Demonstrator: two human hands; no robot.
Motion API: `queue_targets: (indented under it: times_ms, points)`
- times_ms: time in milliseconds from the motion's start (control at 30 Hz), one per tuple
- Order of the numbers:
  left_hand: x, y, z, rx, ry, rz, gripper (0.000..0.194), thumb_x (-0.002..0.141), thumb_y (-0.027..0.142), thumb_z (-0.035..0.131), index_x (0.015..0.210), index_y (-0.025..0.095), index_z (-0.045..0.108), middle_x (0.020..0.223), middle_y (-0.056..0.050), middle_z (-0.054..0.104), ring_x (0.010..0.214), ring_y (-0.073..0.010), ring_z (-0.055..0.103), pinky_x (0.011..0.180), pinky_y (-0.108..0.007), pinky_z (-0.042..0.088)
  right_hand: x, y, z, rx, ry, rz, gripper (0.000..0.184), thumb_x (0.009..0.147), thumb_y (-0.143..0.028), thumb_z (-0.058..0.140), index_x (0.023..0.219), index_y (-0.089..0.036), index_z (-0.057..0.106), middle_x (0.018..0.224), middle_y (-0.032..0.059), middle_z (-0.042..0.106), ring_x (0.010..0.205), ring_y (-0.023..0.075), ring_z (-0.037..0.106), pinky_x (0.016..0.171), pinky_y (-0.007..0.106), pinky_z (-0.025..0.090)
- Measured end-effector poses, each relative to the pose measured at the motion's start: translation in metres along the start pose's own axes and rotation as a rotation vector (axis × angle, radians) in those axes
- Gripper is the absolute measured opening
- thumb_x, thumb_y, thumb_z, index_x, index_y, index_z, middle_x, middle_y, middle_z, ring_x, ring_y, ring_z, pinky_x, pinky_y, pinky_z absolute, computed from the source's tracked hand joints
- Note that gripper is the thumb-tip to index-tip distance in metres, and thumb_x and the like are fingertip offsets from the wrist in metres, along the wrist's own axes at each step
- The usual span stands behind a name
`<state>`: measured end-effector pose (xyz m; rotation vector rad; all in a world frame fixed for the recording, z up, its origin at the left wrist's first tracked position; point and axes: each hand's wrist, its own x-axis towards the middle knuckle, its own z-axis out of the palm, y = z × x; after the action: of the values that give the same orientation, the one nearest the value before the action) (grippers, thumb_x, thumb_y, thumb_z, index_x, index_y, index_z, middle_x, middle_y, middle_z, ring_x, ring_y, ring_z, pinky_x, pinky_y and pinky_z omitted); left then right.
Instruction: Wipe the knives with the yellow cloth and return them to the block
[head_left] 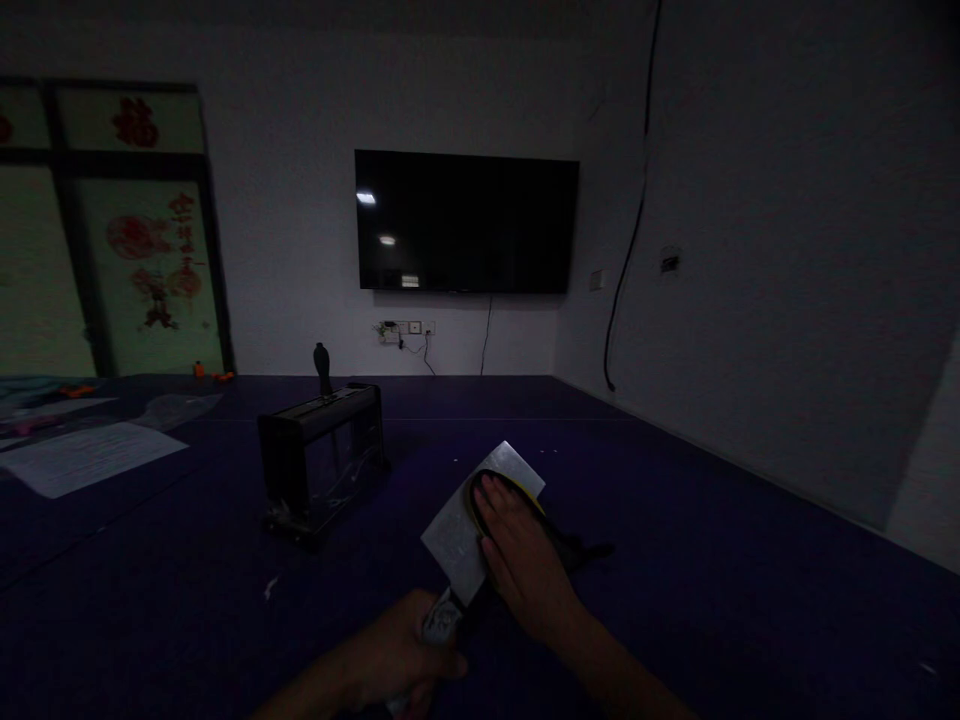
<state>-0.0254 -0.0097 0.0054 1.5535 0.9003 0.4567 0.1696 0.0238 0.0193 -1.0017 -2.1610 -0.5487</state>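
A cleaver [456, 542] with a broad, pale metal blade points up and to the right, above the dark blue floor. My left hand [405, 645] is closed around its patterned handle [441, 618], at the bottom of the view. Against the blade's right part lies a round black pad with a yellow edge [474, 490]. My right hand [521, 560] presses on this pad, its fingers close together and covering much of it. A dark strap or tail [589, 553] sticks out to the right from behind that hand. The pad's underside is hidden.
A black frame with clear sides and an upright dark handle [321, 460] stands left of the cleaver. Printed paper [97, 458] and clear plastic [178, 409] lie farther left. A black cable [626, 265] hangs down the right wall. The room is dim.
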Motion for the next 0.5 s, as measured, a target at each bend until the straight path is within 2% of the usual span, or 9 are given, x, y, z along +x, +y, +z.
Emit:
queue_targets:
  times_ms: [200,500]
  points:
    - [-0.001,0.0,0.003,0.025,0.043,0.001,0.031,0.059,0.035,0.064,0.046,0.018,0.041,0.033,0.006,0.041,0.026,-0.0061,0.035,0.027,-0.016,0.024,0.0,-0.004,-0.004,0.014,0.002,-0.003,0.054,0.093,-0.025,0.031,0.144,-0.018,0.013,0.149,0.0069,0.022,0.136,0.0222,0.02,0.106,0.043,0.033]
    - [-0.002,-0.005,0.003,0.066,0.04,-0.05,0.024,0.064,0.031,0.062,0.058,0.018,0.044,0.036,0.008,0.041,0.03,-0.0048,0.032,0.033,-0.016,0.018,0.005,0.008,-0.004,-0.054,-0.005,-0.007,0.055,0.093,-0.028,0.031,0.144,-0.017,0.013,0.149,0.0074,0.021,0.136,0.0229,0.019,0.106,0.044,0.032]
